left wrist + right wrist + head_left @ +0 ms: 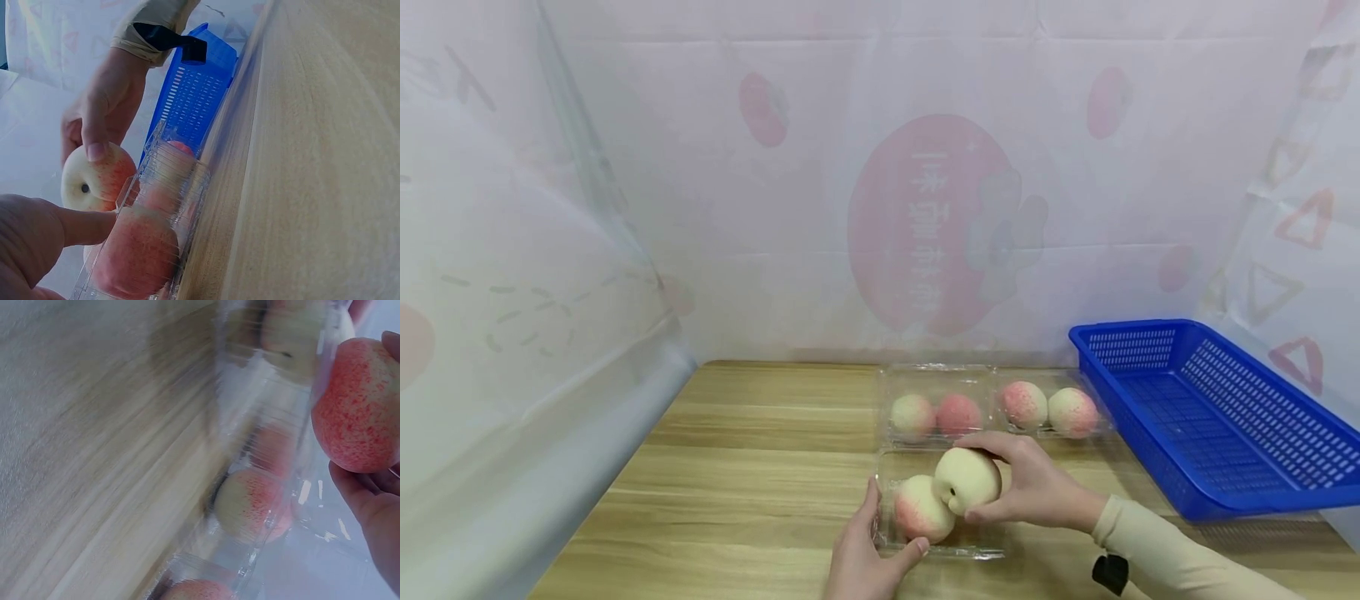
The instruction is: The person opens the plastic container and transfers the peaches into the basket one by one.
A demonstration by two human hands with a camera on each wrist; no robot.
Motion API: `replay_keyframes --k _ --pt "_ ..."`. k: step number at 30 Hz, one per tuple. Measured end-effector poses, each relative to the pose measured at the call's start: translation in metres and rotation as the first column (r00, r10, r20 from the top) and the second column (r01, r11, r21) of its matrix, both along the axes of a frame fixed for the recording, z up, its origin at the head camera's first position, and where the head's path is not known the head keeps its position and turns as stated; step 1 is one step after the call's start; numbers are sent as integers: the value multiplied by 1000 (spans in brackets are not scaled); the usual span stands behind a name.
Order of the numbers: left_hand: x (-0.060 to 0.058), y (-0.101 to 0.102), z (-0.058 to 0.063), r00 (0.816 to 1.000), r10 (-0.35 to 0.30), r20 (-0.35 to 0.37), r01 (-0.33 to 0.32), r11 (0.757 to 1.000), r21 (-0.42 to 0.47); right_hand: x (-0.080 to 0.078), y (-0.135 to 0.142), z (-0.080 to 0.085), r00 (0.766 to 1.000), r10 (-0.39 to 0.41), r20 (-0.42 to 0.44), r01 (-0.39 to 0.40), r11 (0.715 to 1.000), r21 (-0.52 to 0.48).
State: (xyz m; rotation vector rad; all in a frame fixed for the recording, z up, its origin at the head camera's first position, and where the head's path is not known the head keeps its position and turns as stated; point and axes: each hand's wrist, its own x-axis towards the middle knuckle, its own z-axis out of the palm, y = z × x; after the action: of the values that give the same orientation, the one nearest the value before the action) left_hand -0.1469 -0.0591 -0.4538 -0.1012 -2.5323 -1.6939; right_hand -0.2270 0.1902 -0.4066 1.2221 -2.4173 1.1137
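In the head view my right hand [1037, 483] grips a peach [967, 481], pale with a small dark hole facing the camera. In the right wrist view this peach [359, 406] shows a red-speckled side. It is held over a clear plastic box [947, 551], close to another pink-and-cream peach [922, 510] that sits in the box's left part. My left hand [868, 550] holds the box at its near left corner, fingers along the side and thumb at the front rim. The left wrist view shows that thumb beside the boxed peach [137, 253].
Behind stand two more clear boxes, one with a pale peach [913, 417] and a pink peach [958, 415], the other with two speckled peaches [1024, 405]. A blue perforated basket [1206, 450] stands at the right. Wood-grain table [737, 483] extends left; a printed cloth [775, 208] hangs behind.
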Motion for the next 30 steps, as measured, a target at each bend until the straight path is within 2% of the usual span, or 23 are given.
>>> replay_keyframes --k 7,12,22,30 --pt "0 0 -1 1000 0 -6 0 1000 -4 4 4 9 997 -7 74 13 996 -85" --pt "0 0 -2 1000 -14 8 14 1000 9 5 11 15 997 -37 70 45 992 -120" --pt "0 1 -1 1000 4 -4 -4 1000 2 5 35 28 992 -106 75 115 983 -140" --pt "1 2 0 1000 16 12 -16 1000 5 12 60 44 967 -255 16 255 959 -121"
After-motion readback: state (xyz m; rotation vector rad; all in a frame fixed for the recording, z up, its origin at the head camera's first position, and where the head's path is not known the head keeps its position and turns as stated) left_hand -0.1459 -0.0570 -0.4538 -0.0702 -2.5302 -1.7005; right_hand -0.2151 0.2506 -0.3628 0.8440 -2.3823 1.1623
